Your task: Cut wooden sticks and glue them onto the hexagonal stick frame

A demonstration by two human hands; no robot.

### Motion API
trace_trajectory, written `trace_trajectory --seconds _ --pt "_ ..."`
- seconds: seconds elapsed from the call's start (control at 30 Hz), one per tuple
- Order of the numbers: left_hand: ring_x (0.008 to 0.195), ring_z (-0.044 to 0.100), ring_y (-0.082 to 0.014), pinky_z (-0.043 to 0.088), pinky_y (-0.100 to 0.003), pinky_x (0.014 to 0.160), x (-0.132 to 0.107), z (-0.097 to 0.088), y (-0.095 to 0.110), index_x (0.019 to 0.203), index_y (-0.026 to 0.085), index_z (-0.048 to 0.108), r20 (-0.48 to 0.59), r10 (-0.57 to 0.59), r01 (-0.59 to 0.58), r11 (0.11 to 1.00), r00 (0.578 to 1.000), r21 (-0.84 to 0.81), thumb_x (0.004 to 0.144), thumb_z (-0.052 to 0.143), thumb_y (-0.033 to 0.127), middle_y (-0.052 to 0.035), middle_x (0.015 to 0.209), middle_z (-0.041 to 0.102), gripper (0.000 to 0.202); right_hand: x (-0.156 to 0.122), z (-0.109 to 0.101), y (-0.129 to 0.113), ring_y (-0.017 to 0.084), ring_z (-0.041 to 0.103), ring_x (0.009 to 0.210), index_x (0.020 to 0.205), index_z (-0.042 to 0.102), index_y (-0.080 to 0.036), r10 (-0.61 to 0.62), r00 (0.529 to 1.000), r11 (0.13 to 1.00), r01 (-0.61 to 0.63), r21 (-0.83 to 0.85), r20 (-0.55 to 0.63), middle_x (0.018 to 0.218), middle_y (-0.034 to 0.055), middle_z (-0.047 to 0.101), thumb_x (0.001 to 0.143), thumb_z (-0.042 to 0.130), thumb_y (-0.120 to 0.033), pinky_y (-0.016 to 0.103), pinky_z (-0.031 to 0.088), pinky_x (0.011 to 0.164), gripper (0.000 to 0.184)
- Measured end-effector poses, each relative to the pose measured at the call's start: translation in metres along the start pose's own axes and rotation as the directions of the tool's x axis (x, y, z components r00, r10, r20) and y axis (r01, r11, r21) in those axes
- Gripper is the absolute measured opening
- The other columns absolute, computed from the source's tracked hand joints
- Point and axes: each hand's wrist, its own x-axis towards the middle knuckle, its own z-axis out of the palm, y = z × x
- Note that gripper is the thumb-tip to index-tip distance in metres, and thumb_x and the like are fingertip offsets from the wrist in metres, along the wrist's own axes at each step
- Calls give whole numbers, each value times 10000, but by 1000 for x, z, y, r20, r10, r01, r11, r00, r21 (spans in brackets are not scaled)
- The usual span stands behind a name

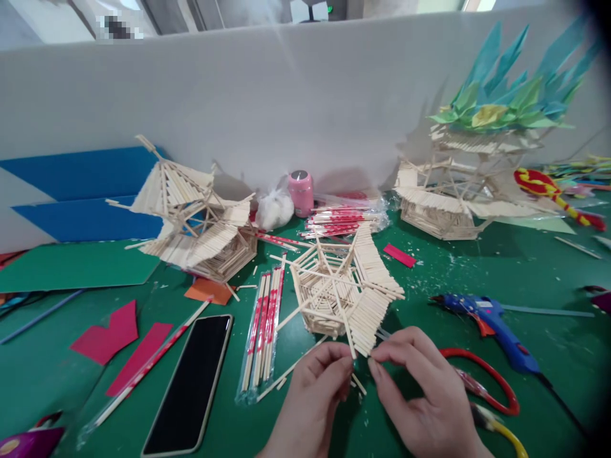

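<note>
A half-roofed stick model (329, 286), built of thin wooden sticks in a many-sided frame, stands in front of me. Its roof panel of side-by-side sticks (367, 312) covers only the right side. My left hand (317, 388) is pinched closed beside the tip of a long stick (341, 312) that juts from the frame towards me. My right hand (420, 388) pinches just off the roof panel's lower corner. Whatever lies between the fingertips of either hand is too small to make out. Loose short sticks lie under and beside my left hand.
Wrapped chopsticks (264, 331) and a phone (191, 385) lie to the left. A blue glue gun (491, 324) and red-handled pliers (496, 394) are at the right. Two larger stick models (205, 222) stand farther back, near a pink jar (300, 193) and a grey partition (286, 95).
</note>
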Motion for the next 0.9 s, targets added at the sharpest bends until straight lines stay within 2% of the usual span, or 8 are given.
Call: trace_trajectory --seconds 0.17,0.4,0.9 --pt "502 364 -76 285 -219 525 0 4 1 644 119 604 75 -51 64 981 996 -181 698 596 159 19 549 478 68 0 4 0 137 512 646 785 549 -176 -20 1000 999 21 -30 12 714 30 505 715 540 -89 262 457 533 112" --pt "530 402 -78 331 -217 566 3 4 -1 649 107 604 135 -85 121 951 987 -286 714 583 138 3 589 496 75 2 7 1 141 513 639 794 555 -182 -59 998 997 59 -53 20 713 30 513 707 549 -83 262 457 518 132" --pt "484 412 -56 372 -187 544 0 7 -3 619 116 639 110 -115 149 910 987 -387 648 667 178 14 550 511 74 5 8 -1 141 489 628 787 551 -168 -107 994 989 109 -101 17 690 36 508 707 544 -70 266 446 497 127"
